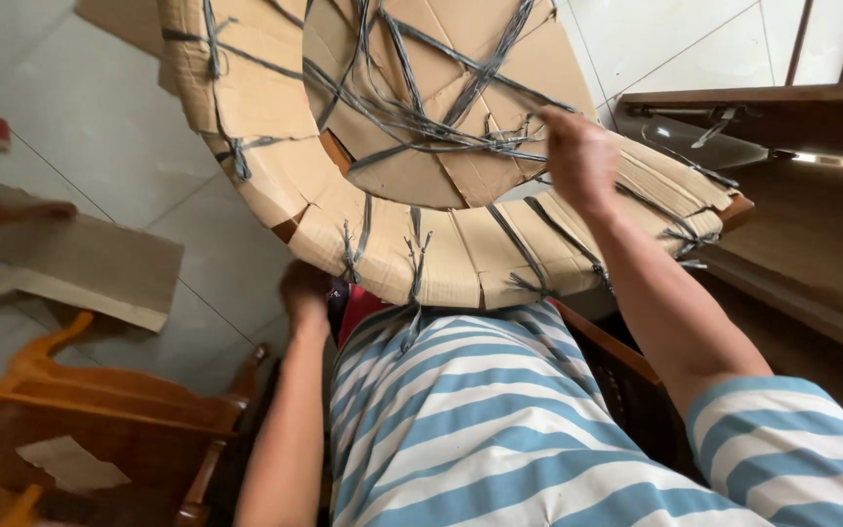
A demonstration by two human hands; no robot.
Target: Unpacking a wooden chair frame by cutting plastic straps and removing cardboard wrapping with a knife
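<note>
Item: cardboard ring (412, 259), a large curved piece wrapped in brown cardboard and bound with grey plastic strapping (421, 117). It fills the view from ten o'clock round to three o'clock, its near edge resting over the lap of a person in a blue-and-white striped shirt (470, 420).

Right hand (578, 156): at two o'clock, raised over the ring's inner opening, fingers closed around a strand of the strapping where several bands cross. The exact pinch is blurred.

Left hand (304, 293): at eight o'clock, tucked under the ring's near edge, bracing it from below. Whether its fingers are spread or curled, I cannot tell; the cardboard hides them.

Surroundings: loose cardboard sheet (90, 268) on the tiled floor (100, 127) at nine o'clock; orange wooden chair (90, 410) at seven o'clock; dark wooden furniture (792, 117) at three o'clock.

Handling note, as a judgement: the strapping looks taut and knotted at many points, so working one strand at a time seems wise, pulling away from the body and along the band, not across it. The under-hand should keep the ring steady against the lap so it does not swing. Strap edges can cut bare fingers; a short, firm grip near a knot gives better control than a long pull.
</note>
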